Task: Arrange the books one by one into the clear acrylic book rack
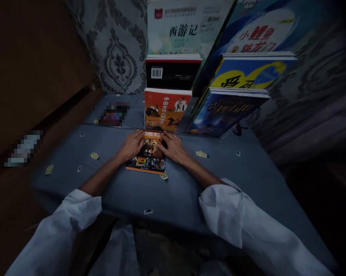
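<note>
1. Leftmost, a brown wooden panel (31, 61) is standing beside the blue-grey tablecloth (72, 157), and a pixelated item (113, 114) is lying near the cloth's far left.
2. The left hand (133, 143), its arm coming out of a rolled white sleeve (82, 211), is resting open on the upper left of a book's cover, fingers laid out rather than clamping.
3. That book, the lion-cover book (150, 147), is lying face up on the cloth between both hands, its orange lower edge facing the person.
4. Just behind it, an orange-red book (167, 109) is standing upright, with a black book (173, 74) and a pale green book (178, 32) rising behind.
5. The right hand (174, 145) is resting on the cover's upper right, thumb and fingers spread apart, not gripping.
6. Farther right, a dark blue book (226, 113) is standing before a yellow-and-blue book (247, 73) and a taller blue book (256, 32).
</note>
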The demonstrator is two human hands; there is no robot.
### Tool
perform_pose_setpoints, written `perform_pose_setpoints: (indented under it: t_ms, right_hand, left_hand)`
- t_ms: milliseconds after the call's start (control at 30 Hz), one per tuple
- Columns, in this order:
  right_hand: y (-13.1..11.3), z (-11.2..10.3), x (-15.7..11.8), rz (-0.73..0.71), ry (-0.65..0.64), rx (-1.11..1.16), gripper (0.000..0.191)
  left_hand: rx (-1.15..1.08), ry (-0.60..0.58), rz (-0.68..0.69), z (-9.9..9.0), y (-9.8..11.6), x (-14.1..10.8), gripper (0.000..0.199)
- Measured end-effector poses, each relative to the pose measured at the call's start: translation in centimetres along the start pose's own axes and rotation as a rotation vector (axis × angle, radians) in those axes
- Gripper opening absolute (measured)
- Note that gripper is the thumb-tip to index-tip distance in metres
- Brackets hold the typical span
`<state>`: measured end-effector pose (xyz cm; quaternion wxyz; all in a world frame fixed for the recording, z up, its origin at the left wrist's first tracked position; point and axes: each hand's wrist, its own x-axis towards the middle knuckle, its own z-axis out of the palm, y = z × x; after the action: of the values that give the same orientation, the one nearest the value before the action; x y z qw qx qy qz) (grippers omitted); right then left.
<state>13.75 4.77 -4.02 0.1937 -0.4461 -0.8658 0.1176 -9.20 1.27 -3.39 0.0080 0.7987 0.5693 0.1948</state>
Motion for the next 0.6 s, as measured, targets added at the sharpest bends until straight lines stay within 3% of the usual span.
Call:
perform_pose_setpoints:
  t_ms: [267,600]
  right_hand:
    - [0.1,-1.0,-2.1,-0.092,-0.127,0.044,0.068]
    - [-0.5,-1.8,-5.5,-0.162,-0.257,0.167,0.098]
  left_hand:
    - [-0.003,-0.042,-0.013,-0.1,0.0,0.1,0.045]
    - [-0.021,-0.032,0.000,-0.1,-0.3,0.0,0.045]
